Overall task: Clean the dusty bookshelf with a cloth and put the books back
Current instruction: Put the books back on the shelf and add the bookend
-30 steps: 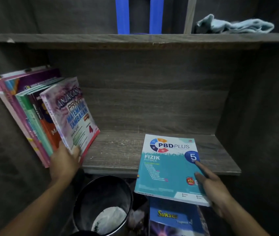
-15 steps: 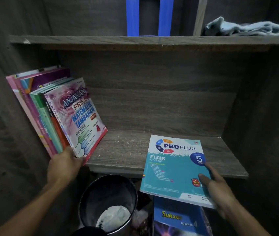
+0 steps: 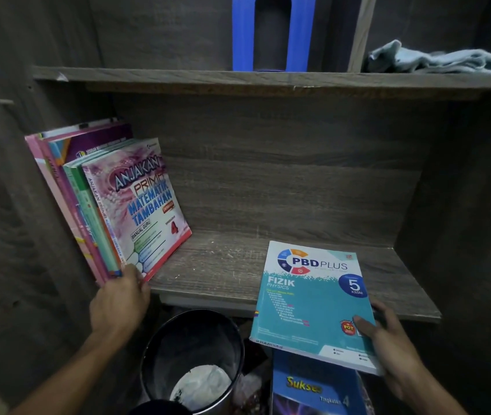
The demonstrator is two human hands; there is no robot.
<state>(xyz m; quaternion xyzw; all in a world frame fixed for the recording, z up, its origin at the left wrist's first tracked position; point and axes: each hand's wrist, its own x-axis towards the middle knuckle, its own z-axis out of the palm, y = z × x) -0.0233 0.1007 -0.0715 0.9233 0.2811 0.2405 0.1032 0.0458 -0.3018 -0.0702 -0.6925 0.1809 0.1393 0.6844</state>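
Note:
Several books lean against the left wall of the wooden shelf (image 3: 226, 265); the front one is a pink Anjakan Prima maths book (image 3: 142, 211). My left hand (image 3: 120, 301) presses against the bottom edges of these books at the shelf's front. My right hand (image 3: 388, 339) grips the lower right corner of a teal PBD Plus Fizik book (image 3: 310, 307), held flat with its top end over the shelf's front edge. A light blue cloth (image 3: 436, 59) lies crumpled on the upper shelf at the right.
A black bin (image 3: 193, 354) with white paper inside stands below the shelf. A blue Sukses book (image 3: 313, 390) lies beside it under the teal book. A blue plastic object (image 3: 272, 31) stands on the upper shelf (image 3: 178, 74).
The view has shifted a little; the book stack stands slightly more upright under my left hand. The teal book stays in my right hand near the shelf edge.

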